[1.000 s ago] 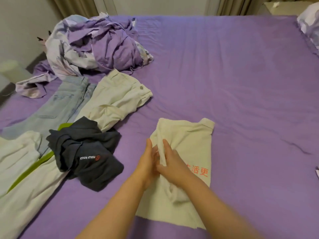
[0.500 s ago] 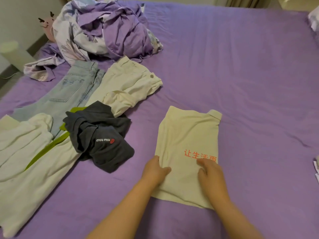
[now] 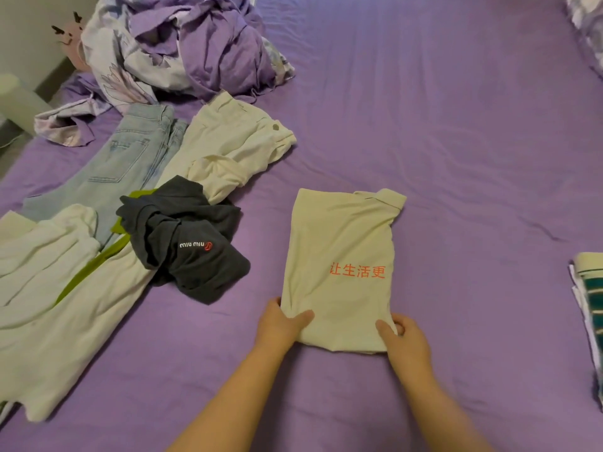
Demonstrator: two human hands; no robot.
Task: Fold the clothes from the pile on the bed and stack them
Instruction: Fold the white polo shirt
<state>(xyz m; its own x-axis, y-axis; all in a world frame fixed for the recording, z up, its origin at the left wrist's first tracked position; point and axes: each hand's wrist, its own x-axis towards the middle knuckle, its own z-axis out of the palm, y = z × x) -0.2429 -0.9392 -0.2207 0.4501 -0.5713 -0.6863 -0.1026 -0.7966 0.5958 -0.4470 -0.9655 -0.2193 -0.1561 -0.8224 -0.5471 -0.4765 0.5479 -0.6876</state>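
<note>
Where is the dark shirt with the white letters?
The dark shirt lies crumpled left of the cream shirt, on the pale trousers, below the jeans.

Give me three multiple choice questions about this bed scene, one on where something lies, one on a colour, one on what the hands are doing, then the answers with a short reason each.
1. Where does the dark garment lie, seen from the camera?
A. left of the cream shirt
B. on top of the cream shirt
C. right of the cream shirt

2. What colour is the lettering on the cream shirt?
A. blue
B. orange-red
C. black

3. What are the hands doing?
A. both lie flat on the sheet
B. only one touches the shirt
C. both grip the shirt's near edge

Answers:
1 A, bare purple sheet separates them.
2 B, the characters show orange-red on cream.
3 C, left hand and right hand each pinch a near corner.
</note>
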